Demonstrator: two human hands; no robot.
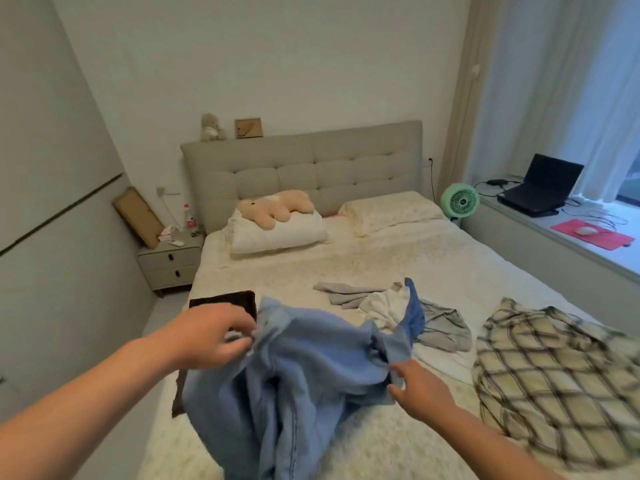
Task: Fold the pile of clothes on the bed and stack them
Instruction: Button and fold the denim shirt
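Item: blue garment (298,372), light denim-like cloth, crumpled and lifted at the near left part of the bed (398,265), hanging in loose folds between both hands; apparently raised to find its edges before folding

Left hand (216,336): fingers and thumb pinch the garment's upper left edge, holding it up

Right hand (420,388): fingers curled onto the cloth at its right side, seemingly gripping a fold; the exact hold is partly hidden by the fabric

Beneath and behind the garment: a dark folded piece (225,301) lying flat near the bed's left edge, probably the start of the stack

Remaining pile: grey garment (349,292), white garment (384,306) and another grey piece (446,327) tangled mid-bed, unfolded; plaid shirt (550,379) spread to the right, well apart from the hands

Further off: plush toy (277,207) on a folded quilt (277,233), pillow (388,211), nightstand (169,259), green fan (460,200), laptop (540,185) on the window ledge

Judgement: folding barely begun; most items await
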